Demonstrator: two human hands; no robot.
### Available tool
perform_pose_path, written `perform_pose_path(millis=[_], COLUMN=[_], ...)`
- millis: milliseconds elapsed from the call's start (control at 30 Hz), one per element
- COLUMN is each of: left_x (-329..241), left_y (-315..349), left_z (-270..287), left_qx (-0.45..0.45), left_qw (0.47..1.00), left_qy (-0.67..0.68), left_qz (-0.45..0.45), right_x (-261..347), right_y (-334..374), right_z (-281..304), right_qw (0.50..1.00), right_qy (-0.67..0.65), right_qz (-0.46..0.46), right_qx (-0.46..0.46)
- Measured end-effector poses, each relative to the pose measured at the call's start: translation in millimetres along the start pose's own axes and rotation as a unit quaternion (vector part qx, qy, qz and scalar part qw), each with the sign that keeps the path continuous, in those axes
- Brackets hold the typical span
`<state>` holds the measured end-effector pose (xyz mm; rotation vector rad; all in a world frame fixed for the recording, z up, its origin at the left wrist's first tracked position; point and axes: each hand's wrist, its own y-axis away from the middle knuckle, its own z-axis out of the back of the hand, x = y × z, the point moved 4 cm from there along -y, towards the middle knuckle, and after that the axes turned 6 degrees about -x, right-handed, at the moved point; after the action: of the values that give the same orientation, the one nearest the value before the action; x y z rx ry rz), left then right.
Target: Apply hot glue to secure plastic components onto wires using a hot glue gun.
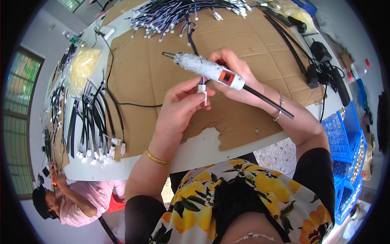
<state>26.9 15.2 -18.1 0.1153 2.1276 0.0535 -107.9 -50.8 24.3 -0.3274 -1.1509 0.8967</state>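
Note:
My left hand [177, 106] pinches a small white plug connector [202, 92] between thumb and fingers, over the cardboard. Thin wires run up from the connector toward a black cable [191, 37], partly hidden behind the tool. In my right hand [239, 77] is a pen-shaped hot glue gun [197, 66] with a white, crusted body and an orange-red switch. Its dark nozzle points to the upper left, above and apart from the connector. A black stick [268, 101] juts from its rear, over my right wrist.
Brown cardboard [138, 73] covers much of the white table [162, 171]. A wire-harness pile [174, 16] lies at the far side, more black cables [89, 122] at left. Power adapters [319, 65] and cords sit at right, near blue crates [343, 142]. Another person [81, 201] works at lower left.

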Motion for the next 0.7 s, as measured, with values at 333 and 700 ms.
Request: perform_pose_path(millis=[333, 700], left_x=[-5.6, -5.1], left_y=[1.6, 1.6], left_z=[-4.2, 0.0], left_qx=[0.005, -0.003], left_qw=[0.999, 1.000], left_qy=[-0.039, -0.028], left_qz=[-0.019, -0.013], right_x=[-4.5, -2.5], right_y=[-3.1, -1.6], right_z=[3.2, -0.2], right_qw=[0.996, 0.996], right_qy=[-0.031, 0.016], right_qz=[-0.078, 0.084], right_qx=[-0.015, 0.027])
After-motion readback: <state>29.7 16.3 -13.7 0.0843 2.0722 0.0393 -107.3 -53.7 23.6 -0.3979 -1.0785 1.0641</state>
